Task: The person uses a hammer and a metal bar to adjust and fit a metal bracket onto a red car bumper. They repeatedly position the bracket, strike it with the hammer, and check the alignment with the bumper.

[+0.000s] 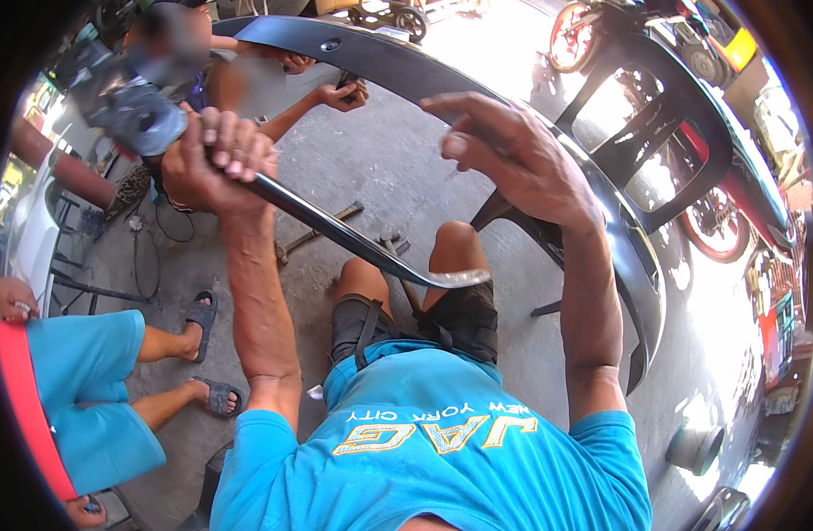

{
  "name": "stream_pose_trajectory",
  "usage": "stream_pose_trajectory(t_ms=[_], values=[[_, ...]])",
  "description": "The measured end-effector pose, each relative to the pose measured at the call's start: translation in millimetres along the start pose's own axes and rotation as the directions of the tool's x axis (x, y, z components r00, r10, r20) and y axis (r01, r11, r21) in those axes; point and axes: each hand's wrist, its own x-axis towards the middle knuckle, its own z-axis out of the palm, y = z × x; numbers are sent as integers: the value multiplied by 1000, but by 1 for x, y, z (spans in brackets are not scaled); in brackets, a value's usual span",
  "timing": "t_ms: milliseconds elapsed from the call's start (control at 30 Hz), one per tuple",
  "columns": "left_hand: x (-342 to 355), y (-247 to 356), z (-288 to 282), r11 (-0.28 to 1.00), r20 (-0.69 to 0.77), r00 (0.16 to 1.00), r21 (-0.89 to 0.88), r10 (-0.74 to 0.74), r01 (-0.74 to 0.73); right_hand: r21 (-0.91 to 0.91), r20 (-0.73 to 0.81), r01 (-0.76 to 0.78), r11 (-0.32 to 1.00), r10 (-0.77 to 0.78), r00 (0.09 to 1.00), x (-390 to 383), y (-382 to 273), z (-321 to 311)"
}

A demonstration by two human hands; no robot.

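My left hand [225,159] is wrapped around a long black bar [335,226] with a curved, worn flat tip over my lap. Just beyond that hand is a blurred blue-grey object [145,115]; whether it joins the bar, I cannot tell. My right hand [517,164] is raised with fingers apart and bent, holding nothing, close to a long curved dark panel [389,62] that arcs across the top and down my right side. Hammer-like tools [322,230] lie on the floor beyond my knees.
A co-worker [247,115] at the upper left has hands at the panel, one holding a small tool. Someone in turquoise shorts [79,372] stands at my left. A black plastic chair [645,133] is at right, with motorbikes [716,226] behind it and a metal cylinder [694,447] lower right.
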Motion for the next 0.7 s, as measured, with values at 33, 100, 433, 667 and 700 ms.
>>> stream_pose_trajectory(t_ms=[33,100,433,667,700], values=[[5,7,-1,1000,34,999,-19,6,-5,93,17,-42,995,40,999,-14,12,-2],[15,21,2,999,56,997,2,53,-53,276,53,-106,955,95,994,-38,31,-2],[32,61,10,957,18,990,255,139,-139,688,35,-191,700,231,972,-81,24,77],[39,53,46,825,-216,942,557,258,-98,593,-148,-138,793,275,950,-87,23,121],[39,52,49,830,-171,955,546,243,-113,617,-71,-205,759,313,947,-85,22,125]])
